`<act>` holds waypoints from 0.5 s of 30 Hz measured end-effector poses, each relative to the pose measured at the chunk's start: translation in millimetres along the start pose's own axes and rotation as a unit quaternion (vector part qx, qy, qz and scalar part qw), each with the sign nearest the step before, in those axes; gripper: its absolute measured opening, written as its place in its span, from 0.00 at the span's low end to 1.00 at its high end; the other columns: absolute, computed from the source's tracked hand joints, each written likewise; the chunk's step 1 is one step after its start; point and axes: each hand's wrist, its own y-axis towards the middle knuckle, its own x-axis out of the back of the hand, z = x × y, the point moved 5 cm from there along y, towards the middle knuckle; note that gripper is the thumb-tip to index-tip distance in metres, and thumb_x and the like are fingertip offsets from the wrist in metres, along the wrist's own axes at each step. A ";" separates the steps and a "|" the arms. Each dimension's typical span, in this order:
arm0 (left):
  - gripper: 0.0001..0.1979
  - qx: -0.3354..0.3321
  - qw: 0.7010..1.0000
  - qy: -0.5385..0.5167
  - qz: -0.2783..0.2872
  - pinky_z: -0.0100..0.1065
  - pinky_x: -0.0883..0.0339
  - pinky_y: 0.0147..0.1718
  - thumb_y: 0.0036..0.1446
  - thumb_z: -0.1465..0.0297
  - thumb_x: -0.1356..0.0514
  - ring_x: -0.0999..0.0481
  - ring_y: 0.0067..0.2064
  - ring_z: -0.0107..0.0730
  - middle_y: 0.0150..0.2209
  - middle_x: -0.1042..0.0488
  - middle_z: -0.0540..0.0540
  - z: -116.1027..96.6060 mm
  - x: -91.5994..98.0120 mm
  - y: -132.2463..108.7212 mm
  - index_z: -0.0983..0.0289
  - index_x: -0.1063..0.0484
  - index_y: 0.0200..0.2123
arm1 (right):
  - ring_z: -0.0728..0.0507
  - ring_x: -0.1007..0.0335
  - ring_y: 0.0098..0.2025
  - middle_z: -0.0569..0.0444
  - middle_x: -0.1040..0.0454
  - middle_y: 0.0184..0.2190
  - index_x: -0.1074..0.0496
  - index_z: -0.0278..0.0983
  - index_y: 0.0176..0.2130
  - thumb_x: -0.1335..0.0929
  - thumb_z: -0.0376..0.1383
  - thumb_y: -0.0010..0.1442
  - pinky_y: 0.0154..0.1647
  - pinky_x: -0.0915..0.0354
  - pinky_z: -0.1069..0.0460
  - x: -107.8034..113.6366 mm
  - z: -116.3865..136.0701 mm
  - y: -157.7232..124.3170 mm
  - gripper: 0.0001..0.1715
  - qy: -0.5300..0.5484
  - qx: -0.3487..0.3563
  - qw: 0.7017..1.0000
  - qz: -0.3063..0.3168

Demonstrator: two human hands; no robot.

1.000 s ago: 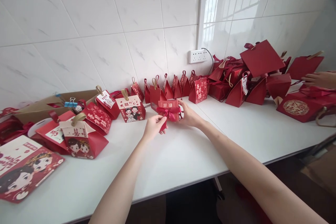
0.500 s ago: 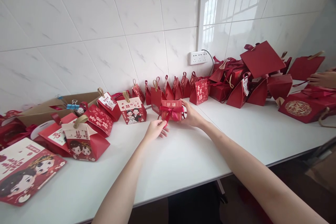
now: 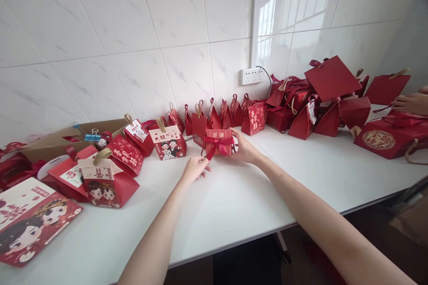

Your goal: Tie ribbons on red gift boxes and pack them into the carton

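A small red gift box (image 3: 219, 142) with a red ribbon bow stands on the white table (image 3: 234, 196), in front of a row of red gift bags. My right hand (image 3: 243, 146) grips its right side with fingers wrapped round it. My left hand (image 3: 195, 169) rests on the table just left of and below the box, fingers loosely curled near the ribbon tails, with nothing held that I can see.
Red gift bags (image 3: 214, 116) line the tiled wall, and a large pile (image 3: 321, 98) sits at the right. Printed boxes (image 3: 103, 178) and a flat card (image 3: 26, 222) lie at left. Another person's hand (image 3: 409, 102) reaches in at far right. A wall socket (image 3: 251, 75) sits above.
The ribbon box has been set down on the table. My left hand has let go of the ribbon and drawn back toward me; my right hand stays on the box.
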 end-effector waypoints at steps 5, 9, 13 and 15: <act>0.09 0.013 0.999 0.027 -0.024 0.23 0.54 0.10 0.48 0.66 0.44 0.36 0.13 0.22 0.24 0.24 0.56 5.5 5.0 2.3 0.65 0.32 0.23 | 0.34 0.44 0.60 0.38 0.46 0.60 0.55 0.39 0.62 0.25 0.38 0.41 0.51 0.35 0.40 -0.4 0.0 -0.2 0.58 -0.003 -0.001 1.000 0.001; 0.08 0.010 0.995 0.064 -0.070 0.26 0.52 0.12 0.47 0.67 0.43 0.37 0.13 0.24 0.20 0.25 0.54 11.0 13.8 4.0 0.64 0.33 0.20 | 0.33 0.44 0.60 0.38 0.46 0.60 0.55 0.39 0.62 0.25 0.37 0.40 0.52 0.35 0.39 0.7 1.5 -0.3 0.57 0.000 -0.005 1.000 -0.001; 0.06 -0.030 0.981 0.108 -0.156 0.28 0.47 0.18 0.47 0.69 0.43 0.34 0.16 0.29 0.17 0.27 0.52 5.0 26.2 -2.1 0.62 0.33 0.20 | 0.32 0.45 0.60 0.37 0.47 0.60 0.55 0.38 0.62 0.25 0.37 0.40 0.52 0.36 0.39 1.6 3.8 0.0 0.57 -0.005 -0.007 1.000 0.008; 0.07 -0.064 0.969 0.117 -0.206 0.30 0.45 0.22 0.50 0.68 0.45 0.30 0.22 0.33 0.21 0.26 0.53 -3.1 30.6 -7.7 0.61 0.33 0.22 | 0.32 0.46 0.61 0.37 0.46 0.60 0.55 0.38 0.62 0.25 0.36 0.40 0.53 0.37 0.39 2.1 5.5 0.1 0.57 -0.009 -0.004 1.000 0.011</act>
